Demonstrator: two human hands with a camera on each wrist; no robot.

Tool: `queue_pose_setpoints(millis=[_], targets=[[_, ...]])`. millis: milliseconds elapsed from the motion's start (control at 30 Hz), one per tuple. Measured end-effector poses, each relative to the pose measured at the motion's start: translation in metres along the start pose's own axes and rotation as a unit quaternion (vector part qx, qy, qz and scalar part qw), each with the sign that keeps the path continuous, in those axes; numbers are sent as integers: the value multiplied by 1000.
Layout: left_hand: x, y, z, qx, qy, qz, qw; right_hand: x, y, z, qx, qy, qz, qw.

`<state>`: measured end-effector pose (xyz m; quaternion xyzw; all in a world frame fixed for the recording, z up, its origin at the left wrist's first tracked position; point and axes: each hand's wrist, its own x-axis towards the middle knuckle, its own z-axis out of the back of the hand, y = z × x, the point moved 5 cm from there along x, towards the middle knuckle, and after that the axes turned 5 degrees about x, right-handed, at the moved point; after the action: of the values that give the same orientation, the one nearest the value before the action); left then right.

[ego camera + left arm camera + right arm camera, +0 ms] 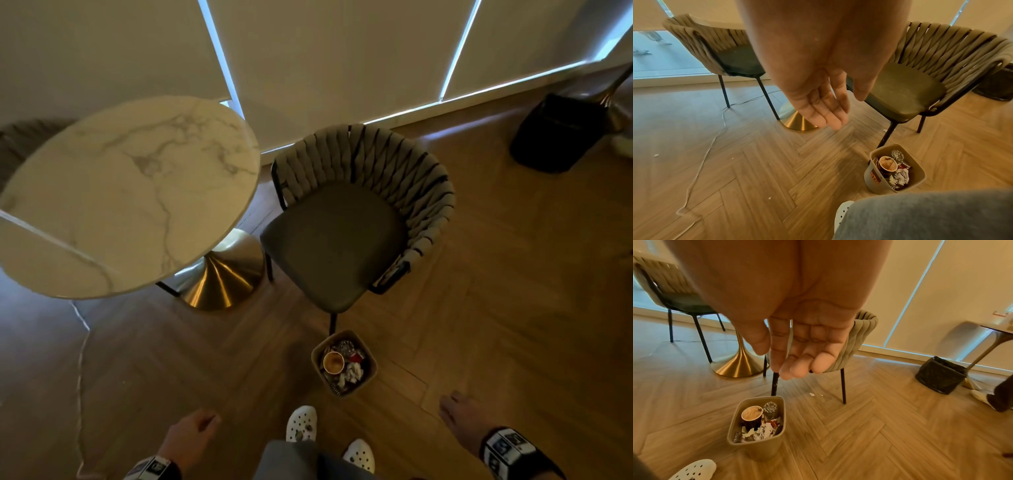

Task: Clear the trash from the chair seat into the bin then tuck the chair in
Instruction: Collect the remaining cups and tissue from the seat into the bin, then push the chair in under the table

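On the herringbone floor [479,308], just in front of the chair's front leg, stands the beige bin [371,371] — it holds a paper cup [333,362], crumpled paper [758,432] and a foil ball [770,406]. Chair [346,240]: seat bare, positioned beside the round marble table [126,195] and not under it, woven backrest toward the blinds. Left hand [193,437]: low at the person's side, fingers loosely relaxed, holding nothing. Right hand [466,419]: palm visible in the wrist view, fingers loosely extended together, empty — apart from the bin. White clogs [301,423] stand near the bin. A black-lined bin [555,135] sits well apart by the wall.
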<state>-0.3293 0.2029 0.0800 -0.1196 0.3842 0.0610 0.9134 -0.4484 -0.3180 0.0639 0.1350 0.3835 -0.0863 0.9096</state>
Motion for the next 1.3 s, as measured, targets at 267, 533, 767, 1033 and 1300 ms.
queue_pose_setpoints(millis=[267, 533, 767, 1033, 1300], targets=[[18, -63, 15, 27, 32, -56, 998, -20, 1, 20, 52, -34, -62, 996], [32, -155, 18, -12, 27, -86, 996, -12, -41, 72, 52, -57, -71, 995], [15, -229, -23, -100, -19, -12, 995, 13, -143, 120, 17, -17, 3, 1000], [-4, -347, -59, -135, -45, -8, 990, 38, -233, 212, -91, -3, 44, 995], [42, -461, -16, -151, -62, -58, 985, 127, -224, 327, -142, -47, 81, 985]])
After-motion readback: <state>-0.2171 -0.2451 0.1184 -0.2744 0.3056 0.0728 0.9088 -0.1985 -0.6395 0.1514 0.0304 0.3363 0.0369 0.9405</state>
